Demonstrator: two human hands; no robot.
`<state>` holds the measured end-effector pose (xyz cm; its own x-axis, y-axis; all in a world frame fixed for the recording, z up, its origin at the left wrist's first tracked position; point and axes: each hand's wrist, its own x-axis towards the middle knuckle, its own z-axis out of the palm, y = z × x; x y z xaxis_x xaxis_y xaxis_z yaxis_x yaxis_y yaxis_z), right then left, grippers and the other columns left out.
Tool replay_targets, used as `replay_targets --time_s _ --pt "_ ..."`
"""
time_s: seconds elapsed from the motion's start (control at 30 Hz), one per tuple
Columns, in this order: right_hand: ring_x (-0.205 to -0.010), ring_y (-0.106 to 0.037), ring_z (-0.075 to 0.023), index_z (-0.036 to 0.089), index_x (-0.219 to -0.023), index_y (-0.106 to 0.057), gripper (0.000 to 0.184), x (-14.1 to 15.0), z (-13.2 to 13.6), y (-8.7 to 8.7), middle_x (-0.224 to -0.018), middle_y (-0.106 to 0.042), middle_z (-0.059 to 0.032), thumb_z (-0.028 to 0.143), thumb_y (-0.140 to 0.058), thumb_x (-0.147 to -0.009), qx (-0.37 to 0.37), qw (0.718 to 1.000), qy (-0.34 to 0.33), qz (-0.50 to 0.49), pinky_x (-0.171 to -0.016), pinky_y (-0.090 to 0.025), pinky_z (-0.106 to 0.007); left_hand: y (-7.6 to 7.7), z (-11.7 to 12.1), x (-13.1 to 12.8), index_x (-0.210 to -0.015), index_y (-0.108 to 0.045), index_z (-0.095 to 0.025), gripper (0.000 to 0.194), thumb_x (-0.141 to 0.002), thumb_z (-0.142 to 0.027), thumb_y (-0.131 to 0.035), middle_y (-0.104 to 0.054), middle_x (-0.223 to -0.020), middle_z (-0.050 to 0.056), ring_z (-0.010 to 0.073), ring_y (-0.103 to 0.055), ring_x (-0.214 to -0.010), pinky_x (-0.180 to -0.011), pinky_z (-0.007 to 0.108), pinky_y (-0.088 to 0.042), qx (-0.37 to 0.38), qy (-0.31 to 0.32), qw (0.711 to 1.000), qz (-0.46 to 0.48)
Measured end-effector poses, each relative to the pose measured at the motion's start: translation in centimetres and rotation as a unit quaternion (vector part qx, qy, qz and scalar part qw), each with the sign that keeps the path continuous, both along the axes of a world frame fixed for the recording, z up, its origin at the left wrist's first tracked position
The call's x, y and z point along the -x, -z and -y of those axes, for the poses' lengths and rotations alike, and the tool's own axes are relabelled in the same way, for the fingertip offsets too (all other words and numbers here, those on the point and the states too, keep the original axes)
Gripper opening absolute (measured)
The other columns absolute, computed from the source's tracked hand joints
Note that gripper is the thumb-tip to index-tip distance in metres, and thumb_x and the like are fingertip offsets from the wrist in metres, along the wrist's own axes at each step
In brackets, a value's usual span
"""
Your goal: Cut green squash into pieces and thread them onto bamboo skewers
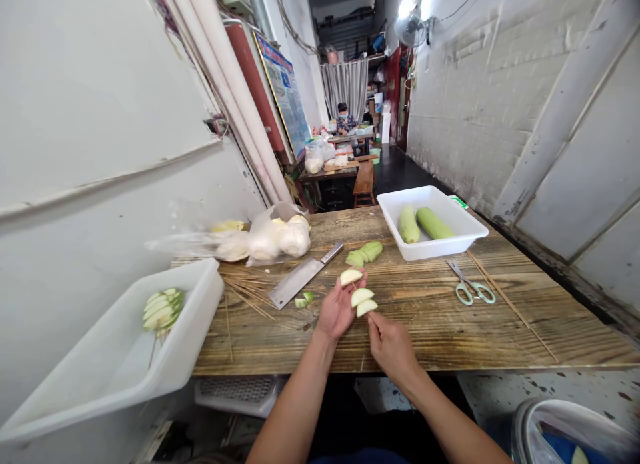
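Observation:
My left hand (339, 311), palm up, has its fingers closed on a half-round zucchini slice (351, 276). My right hand (393, 344) pinches the lower end of a thin skewer, mostly hidden, that carries two more half-round slices (363, 297). The skewer's upper part reaches the slice in my left hand. Just beyond my hands lies a fanned row of cut zucchini (364, 253). A cleaver (298, 283) rests flat to the left, with small green end pieces (303, 300) near its blade. Loose bamboo skewers (245, 287) are scattered farther left.
At left stands a white bin (200, 317) with skewered slices (163, 309). A white tray (433, 252) at back right holds two whole zucchini (434, 224). Scissors (473, 289) and long sticks (515, 309) lie at right. Plastic bags (273, 234) sit at back left. A person (345, 121) sits far off.

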<state>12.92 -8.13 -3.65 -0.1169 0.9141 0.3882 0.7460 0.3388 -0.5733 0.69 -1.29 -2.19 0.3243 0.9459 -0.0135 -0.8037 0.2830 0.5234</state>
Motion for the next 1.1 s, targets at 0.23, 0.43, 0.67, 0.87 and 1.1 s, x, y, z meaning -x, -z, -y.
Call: replay_targets --time_s 0.23,0.43,0.67,0.87,1.1 --pt "-0.054 -0.057 -0.0132 0.014 -0.084 -0.062 0.031 0.2 -0.2 1.5 -0.063 -0.063 -0.0051 0.017 -0.032 -0.09 -0.057 0.998 -0.035 -0.012 -0.054 -0.034 -0.022 -1.5 -0.6 1.1 -0.103 -0.06 -0.005 0.039 -0.086 -0.037 -0.045 -0.063 -0.108 0.019 0.0274 -0.055 -0.11 -0.098 0.043 -0.039 0.009 -0.032 0.998 -0.057" --pt "-0.051 -0.056 -0.0129 0.012 -0.089 -0.062 0.03 0.6 0.2 2.2 -0.061 -0.061 -0.0043 0.016 -0.032 -0.09 -0.083 0.996 -0.04 -0.023 -0.053 -0.035 -0.022 -1.7 -0.4 0.3 -0.094 -0.06 -0.009 0.028 -0.083 -0.034 -0.056 -0.068 -0.094 0.014 0.0236 -0.065 -0.091 -0.087 0.038 -0.048 0.024 -0.122 0.978 -0.166" --pt "-0.051 -0.057 -0.013 0.011 -0.089 -0.061 0.032 1.0 0.6 2.3 -0.061 -0.062 -0.0051 0.016 -0.03 -0.091 -0.088 0.996 -0.019 -0.025 -0.052 -0.035 -0.022 -1.4 0.7 -0.9 -0.086 -0.061 -0.008 0.026 -0.08 -0.033 -0.059 -0.069 -0.087 0.015 0.0225 -0.066 -0.083 -0.082 0.038 -0.051 0.029 -0.128 0.974 -0.186" --pt "-0.051 -0.059 -0.0148 0.013 -0.088 -0.063 0.033 0.5 0.2 1.6 -0.063 -0.065 -0.0066 0.016 -0.03 -0.09 -0.056 0.998 -0.008 0.005 -0.052 -0.035 -0.023 -1.3 1.0 -1.3 -0.09 -0.061 -0.008 0.034 -0.08 -0.04 -0.058 -0.067 -0.094 0.017 0.0249 -0.065 -0.087 -0.081 0.042 -0.052 0.064 -0.119 0.978 -0.159" --pt "-0.056 -0.062 -0.0164 0.012 -0.092 -0.064 0.035 0.5 -0.6 1.8 -0.068 -0.068 -0.0087 0.021 -0.03 -0.091 -0.063 0.997 0.01 -0.048 -0.055 -0.04 -0.023 -0.6 1.9 -1.6 -0.096 -0.06 -0.009 0.031 -0.076 -0.034 -0.064 -0.065 -0.1 0.015 0.0225 -0.064 -0.089 -0.082 0.037 -0.052 0.02 -0.053 0.986 -0.159"
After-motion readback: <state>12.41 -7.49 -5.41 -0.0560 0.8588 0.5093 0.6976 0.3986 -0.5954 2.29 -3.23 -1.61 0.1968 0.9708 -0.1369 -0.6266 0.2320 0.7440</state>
